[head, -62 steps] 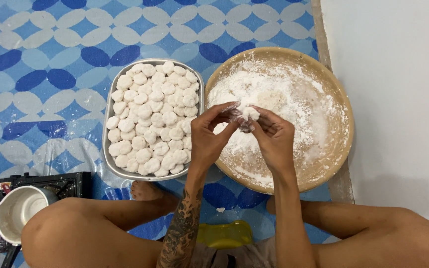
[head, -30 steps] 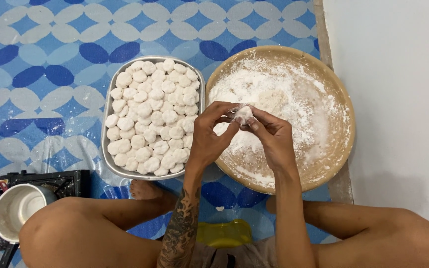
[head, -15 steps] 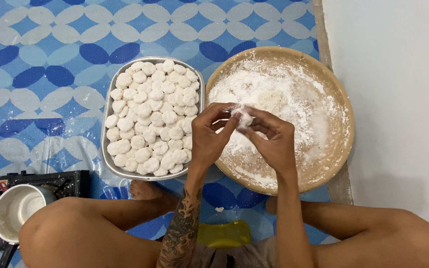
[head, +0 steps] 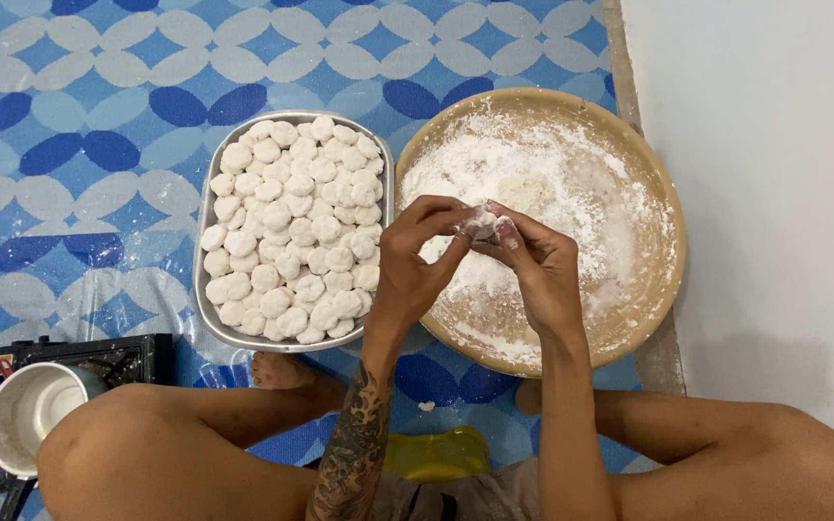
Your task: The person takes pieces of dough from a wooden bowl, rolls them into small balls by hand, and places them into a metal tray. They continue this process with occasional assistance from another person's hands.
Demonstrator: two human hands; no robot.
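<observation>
A small white dough piece (head: 480, 223) is pinched between the fingertips of both hands above the round wooden tray (head: 663, 203), which is dusted with flour. My left hand (head: 417, 256) closes on it from the left, my right hand (head: 533, 260) from the right. To the left lies a rectangular metal tray (head: 207, 198) packed with several shaped white dumplings (head: 291, 227).
A blue and white patterned mat (head: 79, 125) covers the floor. A white pot (head: 26, 415) sits on a black stove (head: 132, 355) at the lower left. My knees frame the bottom, with a yellow object (head: 436, 452) between them. A white wall (head: 774, 174) rises on the right.
Both hands have stayed over the wooden tray, fingers working around the dough piece. They have drifted slightly left and the fingertips have closed tighter on it.
</observation>
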